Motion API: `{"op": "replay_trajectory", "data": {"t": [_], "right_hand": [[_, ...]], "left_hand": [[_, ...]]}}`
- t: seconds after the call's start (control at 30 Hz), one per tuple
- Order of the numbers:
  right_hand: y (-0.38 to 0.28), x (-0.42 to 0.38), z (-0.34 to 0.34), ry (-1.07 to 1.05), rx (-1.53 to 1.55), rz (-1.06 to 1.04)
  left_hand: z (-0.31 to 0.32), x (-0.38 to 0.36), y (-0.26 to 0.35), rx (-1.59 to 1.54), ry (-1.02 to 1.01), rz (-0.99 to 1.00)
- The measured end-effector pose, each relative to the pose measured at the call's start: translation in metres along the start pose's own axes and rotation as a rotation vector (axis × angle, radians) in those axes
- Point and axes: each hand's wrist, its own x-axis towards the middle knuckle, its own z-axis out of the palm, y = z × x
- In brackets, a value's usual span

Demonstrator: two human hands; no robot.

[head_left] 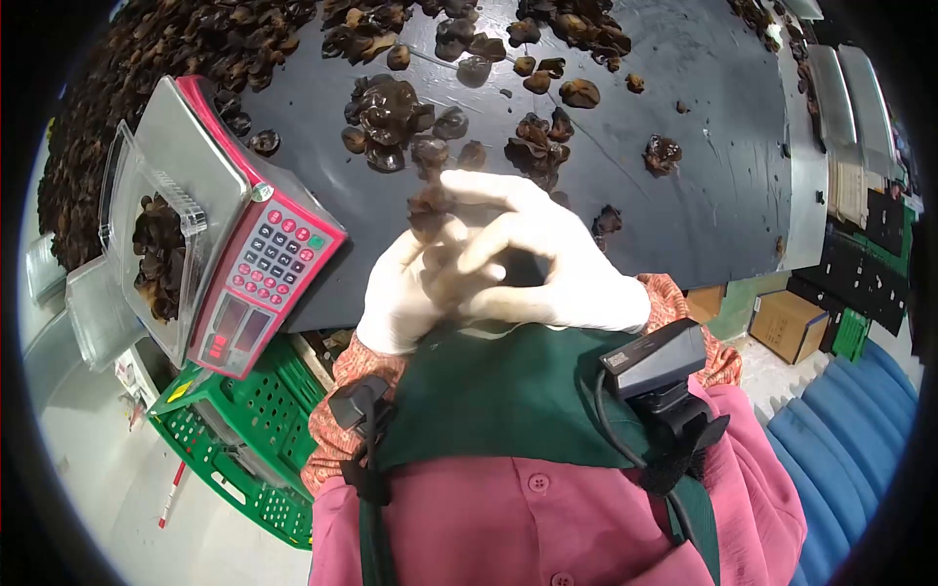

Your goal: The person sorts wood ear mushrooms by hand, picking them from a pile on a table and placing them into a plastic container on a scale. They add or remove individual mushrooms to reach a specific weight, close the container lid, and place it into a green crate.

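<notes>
My left hand [396, 293], in a white glove, is closed around a dark brown wood ear mushroom [428, 210] near the table's front edge. From the other side my right hand [537, 249], gloved too, has its bent fingers on the mushroom; motion smears the fingertips and part of the piece. Just beyond the hands lie a glossy cluster of wood ears [388, 112] and a smaller clump [537, 146]. On the left, a red scale [278, 254] with a metal pan carries a clear plastic tray [195, 220] holding several wood ears.
A large heap of wood ears [127, 98] covers the far left of the dark table [703, 225]. Below the scale stands a green perforated crate [264, 410]. Clear trays [860, 98] are stacked at right, above a cardboard box [787, 325] and blue ribbed material [850, 439].
</notes>
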Motion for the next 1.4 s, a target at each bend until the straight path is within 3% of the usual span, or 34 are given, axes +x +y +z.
{"op": "replay_trajectory", "data": {"t": [0.07,0.13,0.2,0.23,0.27,0.3,0.33,0.4,0.43,0.5,0.53,0.63,0.67,0.73,0.8,0.93,1.0,1.13,1.2,1.23,1.27,1.33,1.4], "right_hand": [[0.003,0.000,-0.004,0.215,0.208,0.033],[0.004,0.000,-0.008,0.320,0.317,0.243],[-0.004,-0.001,-0.015,0.069,0.118,0.448],[-0.003,-0.003,-0.010,0.033,0.081,0.348],[0.003,-0.004,-0.002,0.002,0.408,0.477],[0.002,-0.007,-0.002,0.060,0.440,0.454],[-0.001,-0.006,-0.004,0.160,0.427,0.430],[-0.008,-0.004,-0.008,0.359,0.386,0.377],[-0.018,-0.010,-0.022,0.384,0.484,0.534],[-0.022,-0.031,-0.052,0.366,0.309,0.537],[-0.013,-0.051,-0.071,0.265,0.072,0.432],[-0.026,-0.106,-0.116,-0.139,-0.410,0.527],[-0.028,-0.129,-0.122,-0.229,-0.558,0.647],[-0.034,-0.160,-0.118,-0.325,-0.931,0.745],[-0.034,-0.172,-0.109,-0.235,-1.043,0.724],[-0.019,-0.159,-0.082,0.097,-0.805,0.591],[-0.007,-0.150,-0.074,0.119,-0.822,0.484],[-0.001,-0.136,-0.068,0.128,-0.736,0.497],[0.004,-0.132,-0.069,0.138,-0.784,0.441],[0.004,-0.128,-0.068,0.146,-0.795,0.415],[0.006,-0.124,-0.067,0.155,-0.807,0.389],[0.012,-0.108,-0.057,0.196,-0.848,0.248],[0.021,-0.092,-0.044,0.213,-0.843,0.142]], "left_hand": [[0.001,0.005,0.004,-0.380,-0.117,-0.185],[-0.005,0.003,0.003,-0.120,-0.147,-0.186],[-0.008,0.005,-0.005,-0.087,-0.138,-0.214],[-0.008,0.007,-0.005,-0.098,-0.170,-0.259],[-0.004,0.008,-0.003,-0.111,-0.204,-0.304],[0.003,0.003,0.000,0.057,-0.067,-0.277],[0.011,0.001,0.001,-0.153,0.011,-0.372],[0.020,-0.001,0.008,-0.212,-0.009,-0.362],[0.005,0.004,0.001,-0.253,-0.086,-0.353],[-0.011,0.011,-0.003,-0.414,-0.216,-0.362],[-0.015,0.012,-0.003,-0.456,-0.261,-0.352],[-0.023,0.017,-0.003,-0.468,-0.272,-0.328],[-0.023,0.017,-0.003,-0.464,-0.246,-0.326],[-0.021,0.021,-0.004,-0.450,-0.212,-0.336],[-0.015,0.019,0.001,-0.430,-0.168,-0.332],[-0.012,0.001,0.045,-0.435,-0.252,-0.132],[-0.011,-0.020,0.080,-0.481,-0.232,0.041],[-0.031,-0.090,0.168,-0.479,-0.120,0.414],[-0.081,-0.130,0.225,-0.324,-0.181,0.556],[-0.122,-0.156,0.257,0.056,0.033,0.749],[-0.118,-0.154,0.257,0.277,0.223,0.903],[-0.108,-0.148,0.257,0.740,0.793,1.068],[-0.115,-0.136,0.242,1.035,0.923,1.015]]}}
